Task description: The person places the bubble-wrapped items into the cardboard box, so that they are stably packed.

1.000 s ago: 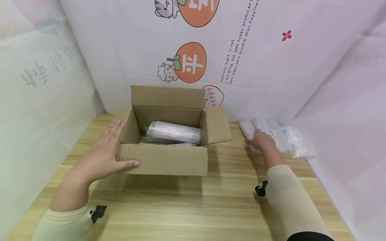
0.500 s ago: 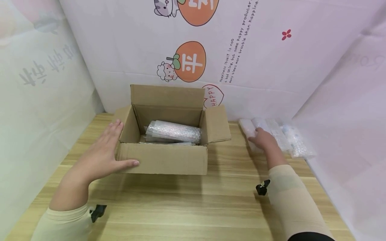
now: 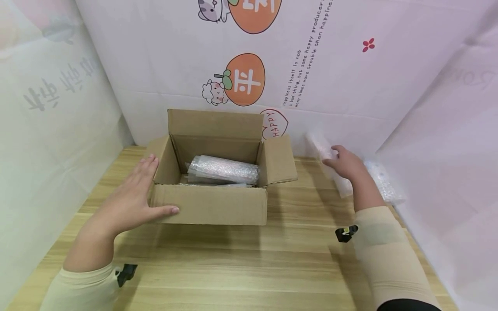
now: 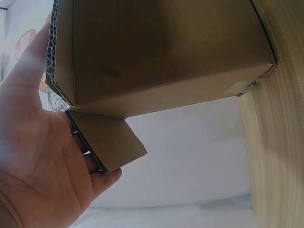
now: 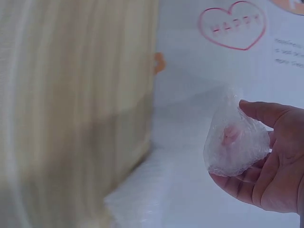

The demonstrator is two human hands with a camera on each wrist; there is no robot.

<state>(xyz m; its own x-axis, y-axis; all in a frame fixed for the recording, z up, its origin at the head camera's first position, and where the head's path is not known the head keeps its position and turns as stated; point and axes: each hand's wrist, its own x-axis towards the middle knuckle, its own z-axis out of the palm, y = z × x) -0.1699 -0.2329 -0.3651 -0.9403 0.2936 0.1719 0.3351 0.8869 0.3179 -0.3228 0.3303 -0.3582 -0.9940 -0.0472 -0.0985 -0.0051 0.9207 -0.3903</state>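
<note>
Sleeves: beige, on both forearms — the left (image 3: 83,287) and the right (image 3: 393,255) at the lower edge of the head view.
Tabletop: pale wood-grain (image 3: 214,268), beneath everything.
Left hand: spread (image 3: 124,205), thumb over the front flap (image 3: 212,206), fingers along the outside of the left flap (image 4: 107,137); it grasps no packet.
Steadying: light pressure suits the thin flaps; a hard push might shift or crease them.
Cardboard box: flaps parted (image 3: 218,146), with a bubble-wrapped packet (image 3: 223,169) lying inside and the edge of flatter wrapping beneath it.
Right hand: to the right of the box (image 3: 344,162), thumb and fingers closed about a wrapped packet.
Held packet: long and translucent (image 5: 235,147), it appears raised off the tabletop; its contents are indistinct.
Grip: best kept near mid-length and gentle — slick wrapping could slip, and a long packet could swing.
Other packets: beside the right wrist (image 3: 383,181), partly hidden by it, number uncertain; ideally the lift avoids dragging them.
Backdrop: white printed sheet (image 3: 327,77), behind the box.
</note>
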